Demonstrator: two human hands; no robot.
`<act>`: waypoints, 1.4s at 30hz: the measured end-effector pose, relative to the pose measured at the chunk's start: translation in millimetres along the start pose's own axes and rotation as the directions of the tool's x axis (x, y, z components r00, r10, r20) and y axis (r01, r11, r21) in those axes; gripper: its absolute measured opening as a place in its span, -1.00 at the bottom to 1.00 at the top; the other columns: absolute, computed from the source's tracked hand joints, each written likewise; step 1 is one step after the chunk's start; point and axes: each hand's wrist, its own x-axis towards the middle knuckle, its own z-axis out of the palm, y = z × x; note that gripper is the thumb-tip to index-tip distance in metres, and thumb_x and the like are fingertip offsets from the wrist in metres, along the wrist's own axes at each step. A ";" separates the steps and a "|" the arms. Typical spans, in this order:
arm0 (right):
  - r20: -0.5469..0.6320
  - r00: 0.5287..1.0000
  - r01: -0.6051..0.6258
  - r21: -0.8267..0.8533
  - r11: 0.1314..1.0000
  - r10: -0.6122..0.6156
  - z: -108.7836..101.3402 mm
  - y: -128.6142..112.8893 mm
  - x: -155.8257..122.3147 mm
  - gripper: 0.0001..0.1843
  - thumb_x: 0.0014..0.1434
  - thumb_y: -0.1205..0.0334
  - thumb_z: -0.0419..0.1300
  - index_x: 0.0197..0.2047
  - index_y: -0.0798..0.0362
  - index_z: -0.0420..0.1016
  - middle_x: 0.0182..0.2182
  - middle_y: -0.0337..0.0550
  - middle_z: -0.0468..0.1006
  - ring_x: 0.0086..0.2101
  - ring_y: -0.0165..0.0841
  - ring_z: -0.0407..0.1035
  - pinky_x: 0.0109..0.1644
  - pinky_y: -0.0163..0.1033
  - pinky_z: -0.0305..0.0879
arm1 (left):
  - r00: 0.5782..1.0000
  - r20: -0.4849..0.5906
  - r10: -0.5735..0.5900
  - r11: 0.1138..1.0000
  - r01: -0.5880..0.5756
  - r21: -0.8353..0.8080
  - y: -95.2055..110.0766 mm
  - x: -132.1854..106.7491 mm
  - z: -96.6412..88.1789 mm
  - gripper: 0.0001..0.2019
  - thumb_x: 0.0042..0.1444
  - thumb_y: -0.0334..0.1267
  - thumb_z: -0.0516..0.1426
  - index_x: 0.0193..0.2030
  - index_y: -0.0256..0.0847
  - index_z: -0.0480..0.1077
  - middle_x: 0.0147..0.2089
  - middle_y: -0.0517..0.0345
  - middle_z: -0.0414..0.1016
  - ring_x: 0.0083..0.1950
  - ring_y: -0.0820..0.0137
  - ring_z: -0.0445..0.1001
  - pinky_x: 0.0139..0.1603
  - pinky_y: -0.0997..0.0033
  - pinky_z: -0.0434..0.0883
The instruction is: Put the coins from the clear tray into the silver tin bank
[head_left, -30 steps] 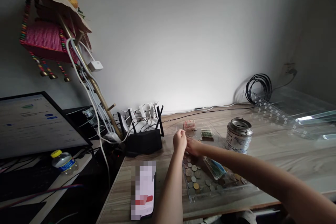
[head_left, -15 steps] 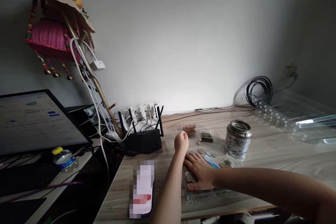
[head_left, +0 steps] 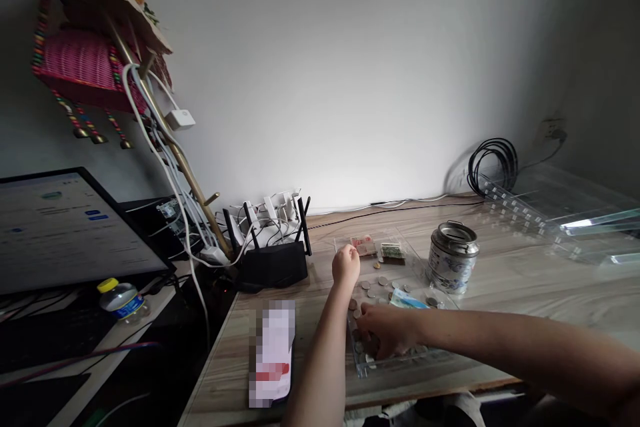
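Observation:
My left hand (head_left: 346, 268) is closed in a fist at the left edge of a clear plastic tray (head_left: 415, 260), close to a reddish banknote (head_left: 364, 245). What it holds, if anything, is hidden. My right hand (head_left: 389, 329) reaches down into the tray's near part, fingers bent and pressed together among the coins (head_left: 359, 347); its fingertips are partly hidden. A blue banknote (head_left: 407, 300) lies just beyond it. Farther back rests a folded green banknote (head_left: 393, 251). More silver coins (head_left: 383, 281) are scattered between the notes and my right hand.
A lidded metal tin (head_left: 453, 259) stands right of the tray. To the left are a phone (head_left: 274, 353), a black router (head_left: 273, 265) and a yellow-capped bottle (head_left: 124, 300). Clear plastic panels (head_left: 575, 213) and a coiled black cable (head_left: 493, 167) occupy the back right.
My right hand has gone from lying flat and spread over the coins to bent fingers, uncovering some coins and more of the blue note. My left fist stays nearly in place.

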 end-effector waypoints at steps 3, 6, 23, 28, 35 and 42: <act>0.069 0.996 0.054 0.002 0.999 -0.054 -0.6 -3.0 -3.5 -0.80 -0.26 0.41 0.13 -0.46 0.07 0.46 -0.57 -0.23 0.41 -0.55 -0.40 0.24 -0.53 -0.34 0.13 | 1.000 0.002 -0.010 1.000 0.010 -0.022 0.5 -0.9 -0.9 -0.83 0.02 -0.33 -0.04 -0.37 -0.17 0.37 -0.33 0.09 0.45 -0.28 0.40 0.38 -0.31 0.49 0.23; 0.128 0.992 -0.025 0.096 0.995 0.013 1.7 -3.8 -5.5 -0.78 -0.27 0.42 0.11 -0.44 0.10 0.46 -0.60 -0.26 0.40 -0.60 -0.45 0.20 -0.60 -0.37 0.07 | 1.000 0.005 -0.022 0.999 0.022 -0.034 1.1 -1.1 -1.6 -0.83 0.02 -0.34 -0.04 -0.37 -0.18 0.38 -0.33 0.08 0.45 -0.28 0.40 0.39 -0.30 0.48 0.24; -0.488 0.824 -0.291 0.072 0.954 0.288 -74.2 47.1 -20.7 -0.80 -0.09 0.34 0.02 -0.48 0.16 0.47 -0.54 -0.14 0.44 -0.53 -0.48 0.22 -0.47 -0.39 0.05 | 0.452 0.884 0.121 0.122 0.877 -0.465 17.0 -5.1 -5.6 -0.78 -0.02 -0.18 -0.02 -0.55 -0.28 0.20 -0.67 0.25 0.17 -0.77 0.68 -0.03 -0.81 0.67 -0.21; 0.005 0.988 -0.147 0.285 0.947 0.151 -28.0 47.4 -63.7 -0.76 -0.12 0.27 0.09 -0.34 0.11 0.49 -0.51 -0.22 0.45 -0.53 -0.49 0.26 -0.49 -0.43 0.10 | 0.598 0.802 0.018 -0.193 0.789 -0.584 14.7 -4.0 -3.3 -0.77 0.01 -0.32 -0.06 -0.64 -0.25 0.05 -0.71 0.38 -0.09 -0.78 0.70 -0.15 -0.80 0.68 -0.26; -0.125 0.986 -0.092 0.170 0.981 0.114 11.6 41.4 -48.0 -0.47 -0.33 0.31 0.23 -0.16 0.08 0.37 -0.30 -0.17 0.38 -0.46 -0.48 0.23 -0.47 -0.42 0.11 | 0.626 0.772 -0.106 -0.327 0.711 -0.622 12.5 -5.4 1.6 -0.83 -0.02 -0.35 -0.07 -0.60 -0.27 0.10 -0.69 0.29 0.08 -0.77 0.68 -0.07 -0.79 0.70 -0.20; 0.000 0.999 -0.037 0.188 0.981 0.038 12.6 41.7 -41.6 -0.80 -0.28 0.41 0.12 -0.46 0.16 0.45 -0.54 -0.24 0.40 -0.54 -0.51 0.21 -0.52 -0.44 0.06 | 0.638 0.756 -0.146 -0.308 0.697 -0.648 12.6 -3.1 5.6 -0.85 -0.03 -0.38 -0.06 -0.58 -0.29 0.17 -0.67 0.23 0.17 -0.75 0.66 -0.02 -0.78 0.69 -0.15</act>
